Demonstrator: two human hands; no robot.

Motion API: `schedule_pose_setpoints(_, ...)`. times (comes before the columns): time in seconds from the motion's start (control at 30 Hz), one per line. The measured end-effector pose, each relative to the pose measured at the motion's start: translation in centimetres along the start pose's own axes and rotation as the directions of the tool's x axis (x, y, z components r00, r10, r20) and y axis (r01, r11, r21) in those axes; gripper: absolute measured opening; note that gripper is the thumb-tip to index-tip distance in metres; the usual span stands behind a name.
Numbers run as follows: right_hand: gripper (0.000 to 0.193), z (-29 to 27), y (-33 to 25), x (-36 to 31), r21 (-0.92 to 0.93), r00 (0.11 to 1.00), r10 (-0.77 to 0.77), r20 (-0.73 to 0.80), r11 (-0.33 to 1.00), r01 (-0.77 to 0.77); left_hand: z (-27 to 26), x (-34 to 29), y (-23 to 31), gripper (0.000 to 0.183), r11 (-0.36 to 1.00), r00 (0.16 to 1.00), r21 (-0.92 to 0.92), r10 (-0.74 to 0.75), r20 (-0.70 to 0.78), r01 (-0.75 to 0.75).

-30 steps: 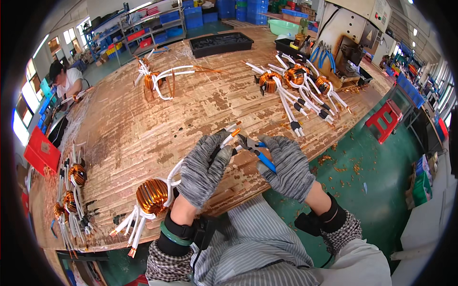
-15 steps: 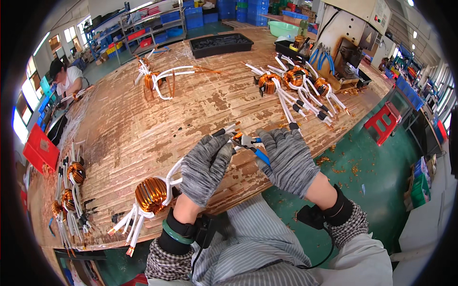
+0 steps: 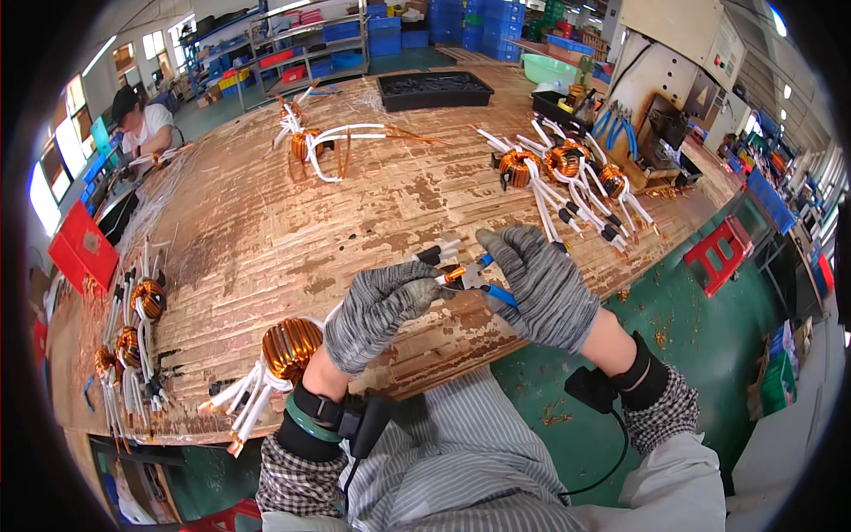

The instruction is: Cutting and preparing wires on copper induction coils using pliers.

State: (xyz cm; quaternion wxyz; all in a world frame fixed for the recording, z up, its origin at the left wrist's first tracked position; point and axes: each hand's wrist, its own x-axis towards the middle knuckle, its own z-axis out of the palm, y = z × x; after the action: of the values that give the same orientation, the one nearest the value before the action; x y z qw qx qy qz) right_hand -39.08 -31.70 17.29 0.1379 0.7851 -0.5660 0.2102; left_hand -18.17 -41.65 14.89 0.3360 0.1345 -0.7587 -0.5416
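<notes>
Illumination is bright and largely even: light enters through the tall, overexposed glass windows at far left, supplemented by white ceiling lamps; shadows are soft. Specular highlights appear on the shiny copper-wound ring coil. Fisheye distortion bows the scuffed brown wooden worktop toward a black rim; distant blue plastic crates lack fine detail.

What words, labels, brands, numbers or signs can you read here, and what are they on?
None can be read with certainty.
Machine at upper right: any markings on its control panel are too small to read.
Blue-handled pliers in the right hand: no lettering can be made out.
Copper coil at front left: no lettering can be made out.
</notes>
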Motion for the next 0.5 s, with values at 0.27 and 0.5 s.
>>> schedule_pose_setpoints(0.27, 0.046, -0.7, 0.3, 0.9, -0.189, 0.986, -0.146, -0.078, 0.973, 0.129, -1.1, 0.0, -1.2, 0.017, 0.999, 0.997, 0.023, 0.045, 0.062, -0.047)
schedule_pose_setpoints(0.5, 0.040, -2.0, 0.3, -0.4, 0.705, 0.689, -0.146, 0.709, 0.141, -0.695, 0.3, 0.1, 0.7, 0.024, 0.985, 0.999, -0.164, -0.050, -0.015, 0.047)
